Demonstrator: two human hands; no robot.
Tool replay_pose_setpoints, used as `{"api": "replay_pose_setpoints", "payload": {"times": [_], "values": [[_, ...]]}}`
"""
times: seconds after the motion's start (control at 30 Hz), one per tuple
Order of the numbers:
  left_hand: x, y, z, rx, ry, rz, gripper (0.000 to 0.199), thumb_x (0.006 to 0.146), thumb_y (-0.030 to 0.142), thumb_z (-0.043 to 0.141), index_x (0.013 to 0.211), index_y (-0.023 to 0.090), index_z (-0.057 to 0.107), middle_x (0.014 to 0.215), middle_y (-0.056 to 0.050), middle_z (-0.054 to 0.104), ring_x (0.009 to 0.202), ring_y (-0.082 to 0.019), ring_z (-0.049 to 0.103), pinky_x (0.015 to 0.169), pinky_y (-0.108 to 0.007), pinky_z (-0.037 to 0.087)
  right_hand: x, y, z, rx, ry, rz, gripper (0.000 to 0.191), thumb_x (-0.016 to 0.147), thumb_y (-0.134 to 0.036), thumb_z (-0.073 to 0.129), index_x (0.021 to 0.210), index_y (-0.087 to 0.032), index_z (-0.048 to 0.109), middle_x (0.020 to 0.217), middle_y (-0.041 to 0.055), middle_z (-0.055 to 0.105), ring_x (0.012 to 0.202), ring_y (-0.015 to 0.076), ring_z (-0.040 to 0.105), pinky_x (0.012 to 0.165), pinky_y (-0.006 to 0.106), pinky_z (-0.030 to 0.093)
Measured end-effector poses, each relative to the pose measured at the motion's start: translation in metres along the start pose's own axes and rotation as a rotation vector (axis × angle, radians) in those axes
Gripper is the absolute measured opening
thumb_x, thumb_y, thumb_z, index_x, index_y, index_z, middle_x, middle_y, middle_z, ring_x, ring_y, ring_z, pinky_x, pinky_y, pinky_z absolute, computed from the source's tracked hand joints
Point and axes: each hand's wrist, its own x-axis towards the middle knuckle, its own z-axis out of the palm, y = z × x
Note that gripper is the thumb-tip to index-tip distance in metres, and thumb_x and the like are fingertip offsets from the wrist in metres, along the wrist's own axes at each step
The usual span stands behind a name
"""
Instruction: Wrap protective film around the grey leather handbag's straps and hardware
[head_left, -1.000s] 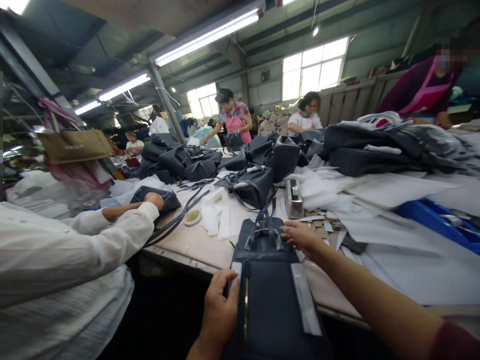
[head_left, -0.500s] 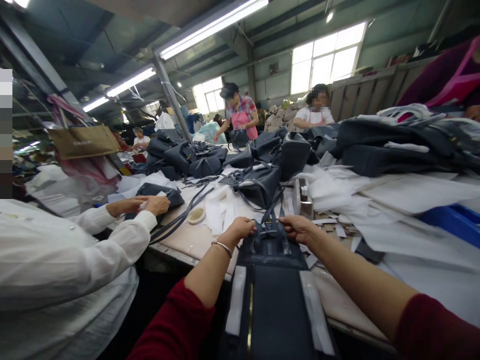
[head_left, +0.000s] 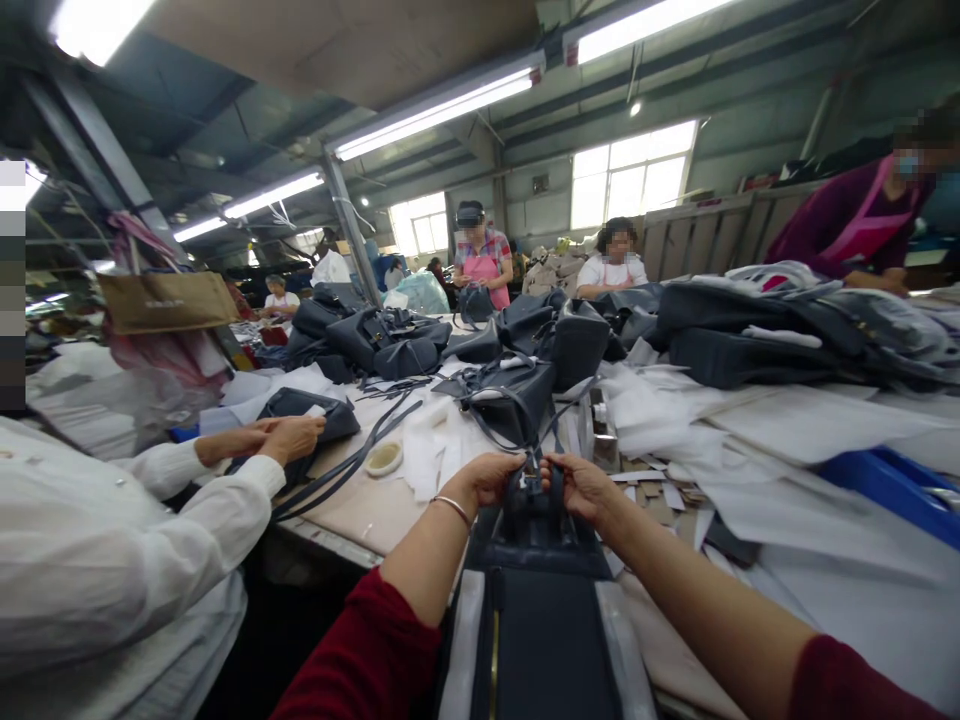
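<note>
A dark navy bag [head_left: 555, 630] with a gold zipper and white wrapping along both sides lies at the table's front edge, nearest me. My left hand [head_left: 491, 478], with a bangle at the wrist, pinches the strap and buckle area at the bag's far end. Opposite it, my right hand [head_left: 581, 487] pinches the strap from the right side. Only a small gap separates my fingertips, with metal hardware between them. Just beyond lies another navy bag [head_left: 517, 395] with long thin straps.
At the left, a person in a white shirt [head_left: 97, 560] handles a dark bag [head_left: 311, 415]. A tape roll [head_left: 384, 458] lies on the table [head_left: 352, 505]. Bags are piled behind, white sheets [head_left: 750, 470] and a blue bin [head_left: 892, 490] are right. Other people stand farther back.
My hands have come closer together over the strap hardware. The view has tilted upward, and the person in pink and purple at the right shows more fully.
</note>
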Motion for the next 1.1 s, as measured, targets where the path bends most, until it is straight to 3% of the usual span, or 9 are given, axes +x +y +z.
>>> {"api": "replay_pose_setpoints", "payload": {"times": [0.13, 0.27, 0.37, 0.47, 0.6, 0.77, 0.83, 0.93, 1.1], "values": [[-0.024, -0.001, 0.005, -0.063, -0.026, 0.135, 0.038, 0.069, 0.038, 0.083, 0.089, 0.011, 0.065, 0.08, -0.007, 0.07, 0.069, -0.016, 0.068, 0.07, -0.028, 0.054, -0.01, 0.003, 0.012, 0.094, -0.059, -0.002, 0.006, 0.091, -0.015, 0.054, 0.085, -0.015, 0.056, 0.064, -0.0014, 0.057, 0.046, 0.0069, 0.049, 0.042, 0.016, 0.041], [-0.048, -0.015, 0.016, -0.131, 0.097, 0.304, 0.041, 0.066, 0.04, 0.085, 0.084, 0.014, 0.06, 0.071, -0.001, 0.066, 0.058, -0.011, 0.061, 0.06, -0.022, 0.048, -0.028, 0.005, 0.028, 0.13, -0.157, -0.008, 0.021, 0.083, -0.025, 0.069, 0.077, -0.017, 0.051, 0.054, -0.0071, 0.045, 0.042, 0.0058, 0.041, 0.039, 0.016, 0.034], [-0.069, -0.026, 0.029, -0.165, 0.143, 0.396, 0.039, 0.07, 0.042, 0.082, 0.084, 0.013, 0.06, 0.071, -0.003, 0.066, 0.062, -0.013, 0.062, 0.06, -0.023, 0.046, -0.042, 0.006, 0.041, 0.123, -0.219, 0.003, 0.024, 0.076, -0.028, 0.076, 0.085, -0.018, 0.056, 0.048, -0.0098, 0.039, 0.041, 0.0076, 0.042, 0.039, 0.017, 0.034], [-0.09, -0.033, 0.042, -0.2, 0.137, 0.419, 0.038, 0.073, 0.043, 0.081, 0.085, 0.012, 0.062, 0.071, -0.002, 0.064, 0.063, -0.011, 0.06, 0.063, -0.023, 0.045, -0.053, 0.01, 0.053, 0.097, -0.277, 0.033, 0.04, 0.073, -0.03, 0.077, 0.106, -0.017, 0.059, 0.048, -0.01, 0.043, 0.042, 0.01, 0.046, 0.04, 0.019, 0.036], [-0.113, -0.035, 0.049, -0.275, 0.133, 0.356, 0.043, 0.073, 0.048, 0.081, 0.093, 0.014, 0.062, 0.069, 0.003, 0.056, 0.059, -0.008, 0.053, 0.061, -0.022, 0.042, -0.065, 0.016, 0.067, 0.05, -0.31, 0.097, 0.044, 0.073, -0.031, 0.076, 0.11, -0.017, 0.059, 0.045, -0.0114, 0.042, 0.04, 0.0093, 0.043, 0.039, 0.019, 0.034], [-0.129, -0.037, 0.044, 0.033, 0.008, 0.365, 0.047, 0.08, 0.056, 0.071, 0.093, 0.011, 0.068, 0.077, -0.005, 0.065, 0.068, -0.013, 0.057, 0.066, -0.026, 0.041, -0.074, 0.009, 0.078, 0.086, -0.292, 0.052, 0.036, 0.072, -0.023, 0.075, 0.105, -0.015, 0.06, 0.045, -0.012, 0.041, 0.039, 0.0059, 0.037, 0.041, 0.017, 0.031], [-0.13, -0.04, 0.043, 0.194, -0.008, 0.375, 0.044, 0.082, 0.053, 0.07, 0.089, 0.01, 0.071, 0.078, -0.007, 0.069, 0.074, -0.017, 0.06, 0.071, -0.028, 0.041, -0.076, -0.003, 0.081, 0.114, -0.269, 0.048, 0.033, 0.072, -0.02, 0.075, 0.101, -0.015, 0.06, 0.045, -0.0122, 0.039, 0.039, 0.0051, 0.036, 0.04, 0.016, 0.029], [-0.127, -0.045, 0.04, 0.372, 0.058, 0.397, 0.041, 0.084, 0.052, 0.066, 0.083, 0.012, 0.074, 0.075, -0.007, 0.07, 0.073, -0.018, 0.058, 0.073, -0.029, 0.04, -0.077, -0.037, 0.084, 0.102, -0.244, -0.049, 0.026, 0.075, -0.018, 0.072, 0.098, -0.013, 0.06, 0.044, -0.0124, 0.037, 0.038, 0.0052, 0.036, 0.039, 0.016, 0.029], [-0.116, -0.051, 0.03, 0.525, 0.196, 0.419, 0.048, 0.084, 0.057, 0.06, 0.067, 0.013, 0.072, 0.063, -0.002, 0.061, 0.061, -0.014, 0.047, 0.064, -0.027, 0.035, -0.079, -0.129, 0.092, 0.069, -0.247, -0.292, 0.011, 0.083, -0.014, 0.065, 0.093, -0.014, 0.061, 0.044, -0.0118, 0.037, 0.038, 0.0049, 0.037, 0.039, 0.016, 0.034]]}}
